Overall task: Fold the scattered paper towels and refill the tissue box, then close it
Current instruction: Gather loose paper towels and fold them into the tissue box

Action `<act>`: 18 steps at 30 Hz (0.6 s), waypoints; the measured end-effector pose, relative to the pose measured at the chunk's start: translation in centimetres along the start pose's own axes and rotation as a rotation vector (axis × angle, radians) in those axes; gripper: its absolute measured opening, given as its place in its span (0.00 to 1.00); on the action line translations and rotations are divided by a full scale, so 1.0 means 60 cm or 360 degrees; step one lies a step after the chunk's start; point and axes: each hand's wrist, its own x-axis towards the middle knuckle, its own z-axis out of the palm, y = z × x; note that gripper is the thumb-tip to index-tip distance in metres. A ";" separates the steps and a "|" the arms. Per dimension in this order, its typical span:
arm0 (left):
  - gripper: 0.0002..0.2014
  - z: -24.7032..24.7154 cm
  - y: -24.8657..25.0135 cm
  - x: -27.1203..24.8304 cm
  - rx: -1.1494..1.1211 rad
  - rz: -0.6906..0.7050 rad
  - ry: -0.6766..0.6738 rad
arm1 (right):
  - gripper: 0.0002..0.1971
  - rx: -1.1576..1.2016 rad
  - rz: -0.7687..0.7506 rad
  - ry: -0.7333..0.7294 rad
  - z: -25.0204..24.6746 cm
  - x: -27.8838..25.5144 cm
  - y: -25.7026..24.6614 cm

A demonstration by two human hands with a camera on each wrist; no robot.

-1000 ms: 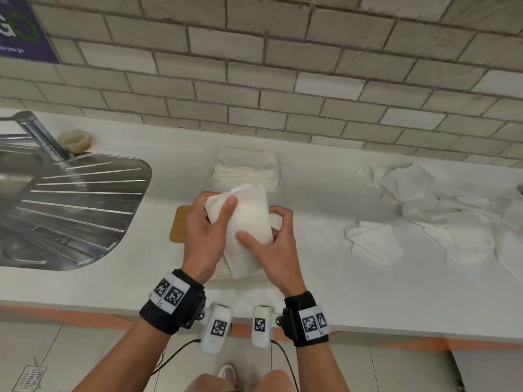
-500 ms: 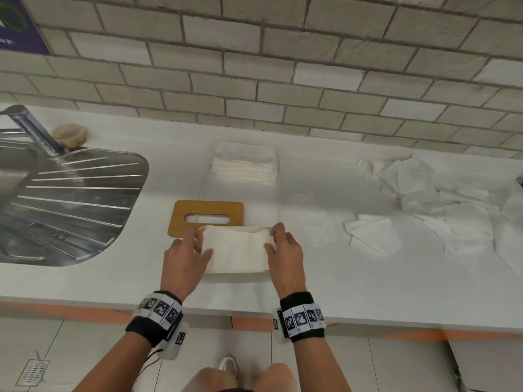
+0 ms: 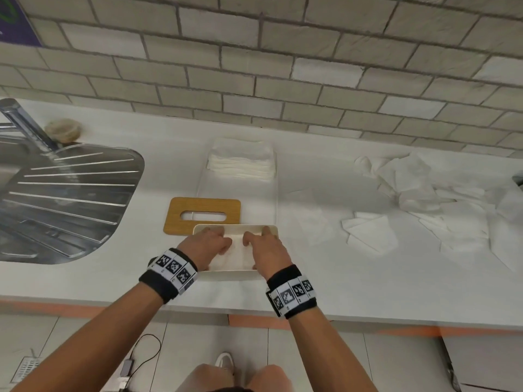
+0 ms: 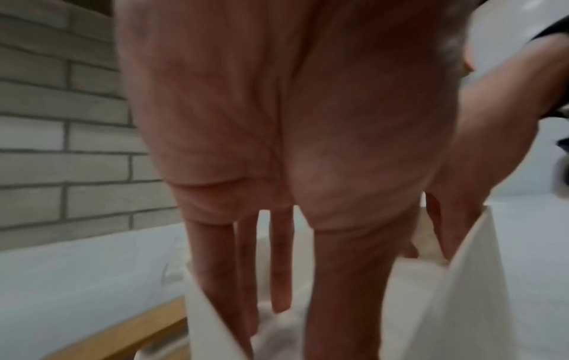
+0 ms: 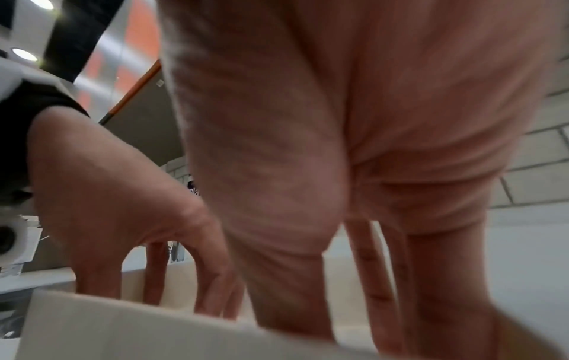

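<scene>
The cream tissue box (image 3: 235, 226) stands open near the counter's front edge. Both hands reach into it from above. My left hand (image 3: 209, 244) and right hand (image 3: 263, 244) press straight fingers down on the folded paper towels (image 3: 237, 257) inside. In the left wrist view the left hand (image 4: 277, 304) points down between the box walls (image 4: 462, 292) onto white towel (image 4: 277, 328). The right wrist view shows the right hand (image 5: 369, 304) likewise straight inside the box (image 5: 123, 328). The wooden slotted lid (image 3: 202, 215) lies flat just behind the box on the left.
A stack of folded towels (image 3: 240, 165) sits further back. Loose crumpled towels (image 3: 418, 193) and a flat one (image 3: 368, 230) lie to the right. A steel sink drainboard (image 3: 65, 199) and tap (image 3: 22, 123) are on the left. A brick wall backs the counter.
A second ago both hands held the folded towels above the box. They lowered them in, and now the fingers are pushed down inside the box on the towels.
</scene>
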 end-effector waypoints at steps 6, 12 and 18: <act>0.19 -0.004 0.016 0.009 0.0310 -0.0046 -0.0192 | 0.17 -0.0032 -0.0115 0.0006 -0.013 -0.002 0.028; 0.10 -0.070 0.083 -0.028 -0.0277 -0.0180 0.0443 | 0.08 0.0551 -0.0216 0.0642 -0.077 -0.065 0.167; 0.03 -0.096 0.303 0.047 -0.0651 0.0134 0.0803 | 0.17 0.0101 0.0182 0.0299 -0.150 -0.033 0.428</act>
